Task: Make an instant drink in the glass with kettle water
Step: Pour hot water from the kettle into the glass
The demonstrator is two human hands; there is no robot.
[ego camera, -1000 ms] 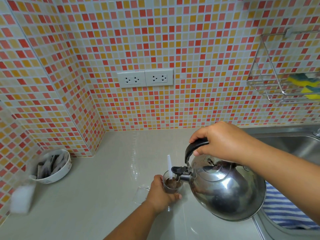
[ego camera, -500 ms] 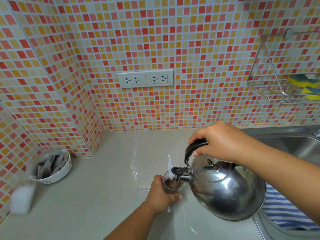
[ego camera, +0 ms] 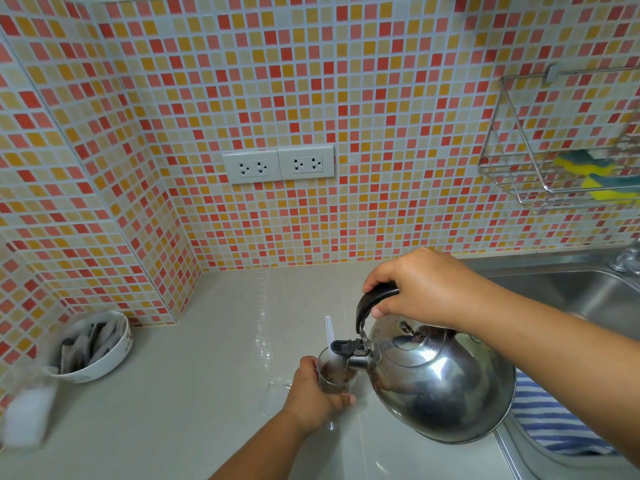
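Observation:
A small clear glass [ego camera: 335, 375] stands on the grey counter [ego camera: 194, 403] with dark brown liquid in it. A white plastic spoon [ego camera: 329, 336] sticks up out of the glass. My left hand [ego camera: 311, 396] grips the glass from its near left side. My right hand [ego camera: 422, 289] holds the black handle of a shiny steel kettle [ego camera: 440, 386]. The kettle is tilted to the left, and its spout [ego camera: 349, 355] hangs over the rim of the glass.
A white bowl [ego camera: 104, 362] with several sachets sits at the left by the tiled wall. A blurred white object [ego camera: 26, 415] lies at the far left edge. The steel sink [ego camera: 588, 292] and a striped cloth [ego camera: 554, 420] are on the right. A wire rack [ego camera: 568, 143] holds sponges.
The kettle and both hands stay almost still over the glass. The liquid in the glass looks a little higher.

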